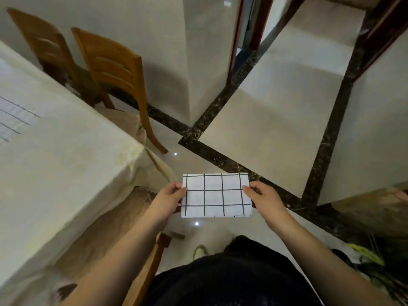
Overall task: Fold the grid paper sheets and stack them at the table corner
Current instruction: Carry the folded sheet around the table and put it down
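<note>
the folded white paper sheet with a black hand-drawn grid (215, 195) is held in the air in front of the person, above the glossy cream floor tiles (276, 120), to the right of the desk covered in a pale cream cloth (55, 151) and clear of it. layered edges show at the sheet's near right corner, so it appears to be folded at least once; the exact number of folds cannot be told.

the left hand (169, 198) pinches the sheet's left edge between thumb and fingers. the right hand (263, 196) pinches the right edge the same way. both hands hold the sheet flat and roughly level, grid side up.

step in hand, as a judgement: folding of this sheet looks finished or nearly so, and the sheet is ready for transfer to the stack.

a flat white sheet with faint blue ruled lines (15, 118) lies on the desk at the far left, partly out of view. whether it belongs to the stack cannot be told.

next move calls for:
- carrying the sheet left, over the desk's corner (134, 151).
- keeping both pinches firm so the layers do not spring open.
- laying it flat with its edges square to the corner.

two brown wooden chairs (106, 67) stand on the desk's far side, well apart from the sheet.
</note>
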Motion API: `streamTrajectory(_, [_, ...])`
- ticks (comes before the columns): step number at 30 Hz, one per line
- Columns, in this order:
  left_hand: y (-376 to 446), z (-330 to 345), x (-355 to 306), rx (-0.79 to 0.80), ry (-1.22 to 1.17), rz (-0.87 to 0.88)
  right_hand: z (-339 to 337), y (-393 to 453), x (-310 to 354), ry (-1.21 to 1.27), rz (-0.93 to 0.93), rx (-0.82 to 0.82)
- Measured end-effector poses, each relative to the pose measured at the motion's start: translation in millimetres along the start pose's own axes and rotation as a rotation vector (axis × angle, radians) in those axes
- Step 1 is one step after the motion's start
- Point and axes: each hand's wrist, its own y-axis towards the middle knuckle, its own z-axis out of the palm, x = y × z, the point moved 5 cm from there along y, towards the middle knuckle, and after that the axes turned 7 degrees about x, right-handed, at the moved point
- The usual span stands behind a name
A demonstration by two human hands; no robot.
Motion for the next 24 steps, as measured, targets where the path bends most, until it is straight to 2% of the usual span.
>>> streamTrajectory(16, [83, -36, -57, -0.374, -0.265, -0.136, 17, 209, 114, -0.187, -0.105, 0.46])
streamTrajectory(24, [103, -72, -68, -0.546, -0.47, -0.132, 70, 276, 170, -0.242, -0.138, 0.663])
